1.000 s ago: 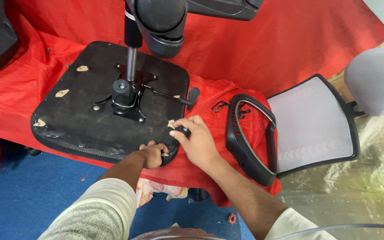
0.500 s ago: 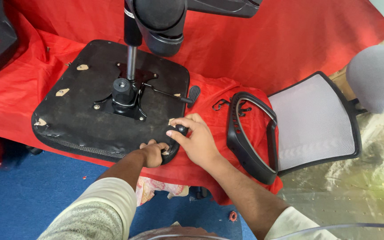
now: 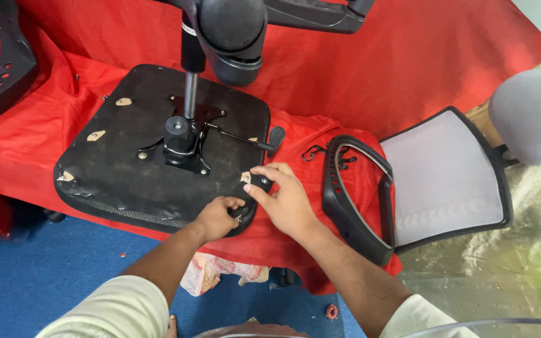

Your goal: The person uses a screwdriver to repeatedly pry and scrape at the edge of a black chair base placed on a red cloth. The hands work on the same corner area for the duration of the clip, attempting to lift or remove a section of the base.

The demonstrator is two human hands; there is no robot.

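Note:
An upturned black chair seat (image 3: 126,163) lies on a table draped in red cloth (image 3: 358,69), with a metal mechanism and gas column (image 3: 186,128) rising from its middle. My left hand (image 3: 217,217) grips the seat's near right corner edge. My right hand (image 3: 286,197) pinches a small black knob (image 3: 262,183) at that same corner. A black lever with a paddle end (image 3: 275,138) juts out from the mechanism just above my right hand.
A black armrest loop (image 3: 352,206) and a grey mesh chair back (image 3: 446,178) lie to the right. A grey headrest pad (image 3: 530,116) sits at the far right. The chair base with a castor (image 3: 233,37) hangs overhead. Blue floor (image 3: 39,275) lies below.
Both hands stay at the seat's near right corner; my right hand's fingers have shifted slightly on the knob. The view has drifted a little.

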